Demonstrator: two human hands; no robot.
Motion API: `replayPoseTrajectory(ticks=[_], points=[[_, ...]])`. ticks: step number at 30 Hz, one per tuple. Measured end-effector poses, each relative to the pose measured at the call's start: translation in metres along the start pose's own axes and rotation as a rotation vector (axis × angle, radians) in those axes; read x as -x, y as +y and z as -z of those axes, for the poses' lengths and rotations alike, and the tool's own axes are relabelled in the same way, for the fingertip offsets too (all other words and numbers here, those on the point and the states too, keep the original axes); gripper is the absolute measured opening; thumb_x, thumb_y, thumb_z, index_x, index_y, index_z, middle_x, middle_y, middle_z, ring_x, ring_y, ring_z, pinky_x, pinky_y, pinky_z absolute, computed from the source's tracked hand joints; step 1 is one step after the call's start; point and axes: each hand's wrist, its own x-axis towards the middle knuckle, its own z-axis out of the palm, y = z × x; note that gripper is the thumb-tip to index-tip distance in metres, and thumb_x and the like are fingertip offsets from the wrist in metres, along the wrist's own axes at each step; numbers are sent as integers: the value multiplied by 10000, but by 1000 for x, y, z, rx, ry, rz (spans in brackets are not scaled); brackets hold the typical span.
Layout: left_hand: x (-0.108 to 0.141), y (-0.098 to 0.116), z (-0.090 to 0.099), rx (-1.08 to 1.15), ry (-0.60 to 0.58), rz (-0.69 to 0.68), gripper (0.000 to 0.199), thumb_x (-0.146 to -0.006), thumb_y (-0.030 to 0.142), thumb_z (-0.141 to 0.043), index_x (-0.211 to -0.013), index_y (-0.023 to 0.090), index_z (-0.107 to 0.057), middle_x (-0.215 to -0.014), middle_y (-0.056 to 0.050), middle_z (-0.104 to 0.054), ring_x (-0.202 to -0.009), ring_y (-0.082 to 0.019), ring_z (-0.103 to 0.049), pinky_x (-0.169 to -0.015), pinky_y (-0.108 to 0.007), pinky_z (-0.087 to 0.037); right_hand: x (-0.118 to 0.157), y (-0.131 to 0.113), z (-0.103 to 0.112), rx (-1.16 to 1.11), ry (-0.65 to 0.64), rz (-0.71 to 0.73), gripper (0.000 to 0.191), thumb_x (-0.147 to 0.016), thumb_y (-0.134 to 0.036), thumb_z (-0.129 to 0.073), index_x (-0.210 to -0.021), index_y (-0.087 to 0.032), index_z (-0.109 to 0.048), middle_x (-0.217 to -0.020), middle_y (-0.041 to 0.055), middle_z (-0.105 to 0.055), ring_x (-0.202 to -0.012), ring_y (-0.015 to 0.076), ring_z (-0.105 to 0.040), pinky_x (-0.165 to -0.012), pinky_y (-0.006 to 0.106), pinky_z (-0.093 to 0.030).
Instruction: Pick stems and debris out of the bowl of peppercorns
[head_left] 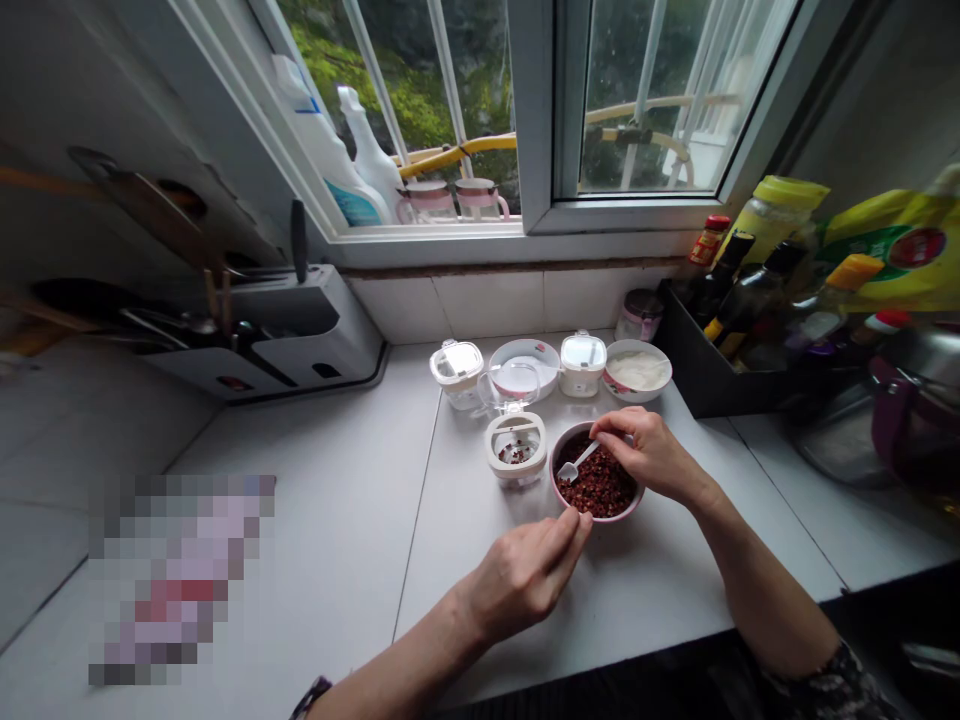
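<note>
Pinching a small white plastic spoon (579, 459) in its curled fingers, the person's right hand (649, 455) was closed on the handle, and the spoon's tip sat at the surface of coarse dark red flakes (596, 482) heaped in a round, pink-rimmed white ceramic bowl (607, 519). That bowl lay directly below and just left of the right hand, on the white table (622, 590). The left hand (521, 578) lay nearer the wearer, its fingers together, with the fingertips (579, 524) touching the bowl's near rim; whether they gripped it could not be told. Just left of the bowl stood a small square white plastic jar (516, 452) holding a few red flakes, its clear hinged lid (510, 388) tipped open behind it. Farther back stood a white lidded jar (456, 372), a shallow white dish (525, 365), a second white lidded jar (583, 362), a white bowl of pale powder (637, 368), and a black caddy of bottles (712, 375).
</note>
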Motion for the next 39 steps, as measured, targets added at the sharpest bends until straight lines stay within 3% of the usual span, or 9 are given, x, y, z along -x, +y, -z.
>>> replayPoseTrajectory(ticks=[8, 17, 24, 31, 39], points=[[2, 1, -2, -7, -1, 18, 308, -984, 57, -357, -1246, -6, -507, -996, -164, -693, -632, -135, -650, -560, -258, -573, -1, 2, 4, -84, 24, -66, 177, -851, -171, -539, -775, -176, -699, -763, 36, -723, -738, 173, -649, -703, 278, -474], [-1, 0, 0, -1, 16, 11, 291, -989, 55, -341, -1193, -2, -540, -1006, -166, -694, -660, -139, -665, -589, -258, -582, -1, 6, 1, -236, 22, -223, 180, -836, -267, -544, -788, -166, -685, -716, 29, -685, -651, 152, -605, -598, 255, -468], [3, 1, -3, 31, 6, 45, 362, -979, 65, -372, -1327, 18, -462, -1000, -158, -695, -638, -133, -656, -582, -242, -577, -5, 8, 3, -519, 36, -360, 181, -731, -331, -644, -756, -153, -673, -589, -10, -618, -497, 109, -532, -518, 248, -445], [3, 1, -3, 52, -2, 47, 324, -977, 54, -374, -1269, 4, -503, -1027, -164, -687, -657, -138, -659, -580, -258, -582, -8, 15, 9, -633, 100, -382, 260, -659, -374, -741, -772, -139, -727, -619, 18, -672, -542, 110, -553, -512, 239, -444], [5, 2, -6, 53, -4, 71, 316, -985, 71, -392, -1271, 10, -512, -970, -151, -692, -636, -127, -648, -575, -240, -584, -8, 12, 10, -731, 122, -471, 333, -599, -410, -793, -773, -133, -726, -589, 2, -652, -379, 59, -433, -320, 198, -339]])
